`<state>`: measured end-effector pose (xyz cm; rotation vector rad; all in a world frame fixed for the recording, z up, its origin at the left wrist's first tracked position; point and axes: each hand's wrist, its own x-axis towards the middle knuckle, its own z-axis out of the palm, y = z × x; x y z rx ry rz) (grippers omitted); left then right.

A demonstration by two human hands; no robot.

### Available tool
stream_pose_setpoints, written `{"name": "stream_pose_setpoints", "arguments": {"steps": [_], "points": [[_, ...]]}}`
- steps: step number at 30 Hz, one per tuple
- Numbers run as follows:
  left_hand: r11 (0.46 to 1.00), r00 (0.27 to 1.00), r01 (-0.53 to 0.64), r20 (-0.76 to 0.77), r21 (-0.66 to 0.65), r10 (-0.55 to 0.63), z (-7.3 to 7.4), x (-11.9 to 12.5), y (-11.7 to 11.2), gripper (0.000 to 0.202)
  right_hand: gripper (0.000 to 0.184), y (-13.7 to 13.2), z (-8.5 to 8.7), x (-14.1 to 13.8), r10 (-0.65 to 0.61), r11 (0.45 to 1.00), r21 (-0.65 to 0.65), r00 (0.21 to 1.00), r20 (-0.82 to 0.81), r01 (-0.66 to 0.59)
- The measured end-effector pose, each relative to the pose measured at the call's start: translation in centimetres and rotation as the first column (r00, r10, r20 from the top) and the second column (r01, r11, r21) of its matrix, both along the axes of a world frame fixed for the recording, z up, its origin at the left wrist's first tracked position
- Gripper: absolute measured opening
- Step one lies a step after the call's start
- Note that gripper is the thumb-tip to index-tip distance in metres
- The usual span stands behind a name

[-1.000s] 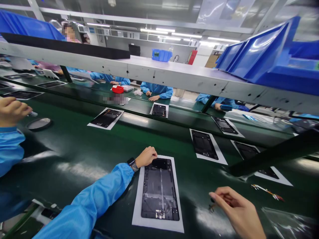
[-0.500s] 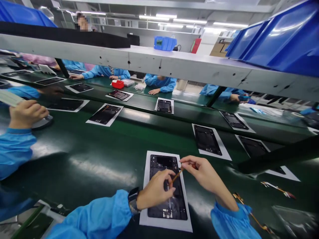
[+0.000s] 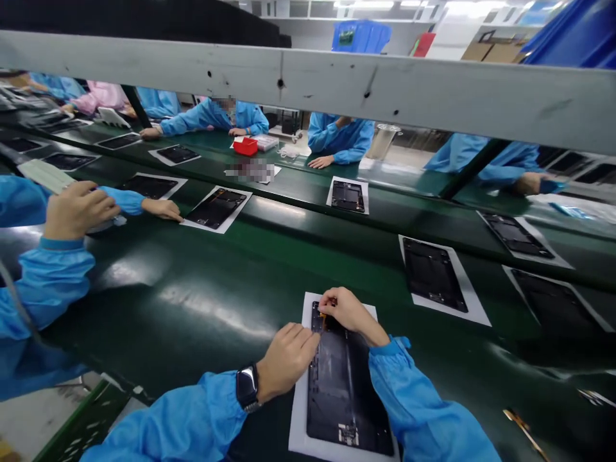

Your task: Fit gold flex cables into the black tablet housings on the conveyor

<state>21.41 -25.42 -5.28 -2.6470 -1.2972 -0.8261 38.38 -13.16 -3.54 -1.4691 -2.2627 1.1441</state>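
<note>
Right hand (image 3: pixel 344 309): moved to 12 o'clock on the tablet (image 3: pixel 349 388), pinching an orange strip (image 3: pixel 323 320).
Left hand (image 3: pixel 287 358): 10 o'clock edge; cannot tell grip.
Paper (image 3: pixel 298 410): under tablet, view's 5 o'clock.
Bench (image 3: pixel 206 282): spreads toward 9 o'clock.

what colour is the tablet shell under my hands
The tablet shell is mostly black, clearest in the head view.

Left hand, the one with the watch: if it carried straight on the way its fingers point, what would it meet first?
The left hand would most likely meet the orange flex cable first, with the right hand just beyond; their height above the black tablet housing is hard to judge.
</note>
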Motion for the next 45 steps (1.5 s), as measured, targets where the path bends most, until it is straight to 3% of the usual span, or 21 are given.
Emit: {"name": "stream_pose_setpoints", "arguments": {"steps": [4,13,19,25,32,37,45], "points": [[1.0,1.0,0.001,0.003,-0.018,-0.001,-0.5,0.3,0.2,0.02,0.002,0.8,-0.6,-0.6,0.005,1.0,0.003,0.994,0.111,-0.006],[0.996,0.998,0.068,-0.005,-0.059,-0.068,-0.8,0.7,0.0,0.02,0.025,3.3,-0.1,-1.0,0.017,1.0,-0.012,0.926,0.378,-0.013],[0.991,0.994,0.105,-0.008,-0.088,-0.106,-0.6,0.6,-0.1,0.023,0.035,2.1,0.5,-0.8,0.016,0.992,0.101,0.875,0.484,-0.074],[0.989,0.992,0.122,-0.018,-0.087,-0.124,-0.7,0.7,-0.2,0.026,0.037,0.2,0.5,-0.3,0.04,0.973,0.177,0.868,0.496,-0.146],[0.99,0.995,0.103,-0.003,-0.092,-0.104,-1.0,1.1,-0.2,0.022,0.04,0.1,0.7,-0.6,0.064,0.974,0.154,0.853,0.518,-0.167],[0.994,0.993,0.093,0.076,-0.06,-0.089,-1.2,1.0,-0.2,0.019,0.033,-0.2,1.2,-0.8,0.078,0.963,0.18,0.852,0.518,-0.198],[0.989,0.987,0.135,0.096,-0.067,-0.128,-2.0,0.8,-0.2,0.018,0.026,-0.7,-0.2,0.6,0.069,0.934,0.288,0.896,0.439,-0.213]]}}
